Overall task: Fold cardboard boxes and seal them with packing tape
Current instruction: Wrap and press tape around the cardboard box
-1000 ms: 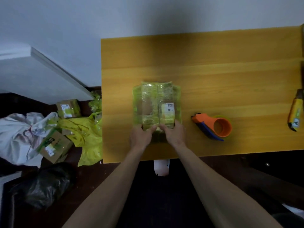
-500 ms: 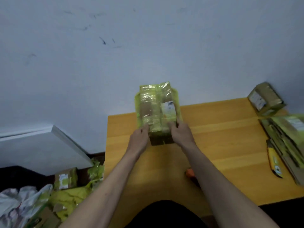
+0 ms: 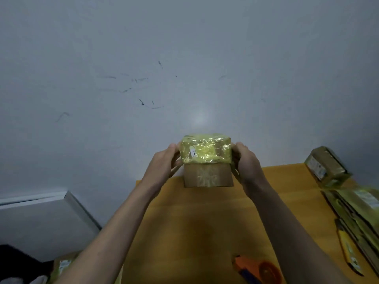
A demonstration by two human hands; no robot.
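Head camera: a person holds a cardboard box [image 3: 207,163] up in front of a scuffed grey wall [image 3: 143,58], above the far edge of a yellow wooden table [image 3: 196,226]. The left hand [image 3: 164,161] grips the box's left side and the right hand [image 3: 245,160] its right side, fingers curled round the edges with the box caught between them. Shiny yellow-green packing tape [image 3: 206,152] wraps the upper part of the box, level with the fingertips; bare brown cardboard shows below them. Under the right forearm, near the table's front edge, lies an orange tape dispenser [image 3: 259,270]. Well to the right of the right hand's fingers, a taped box [image 3: 326,169] sits at the table's far corner, with a stack of flattened boxes [image 3: 361,214] and a yellow utility knife [image 3: 348,251] nearer the viewer. Another box [image 3: 63,265] lies on the floor, low to the left of the left arm.
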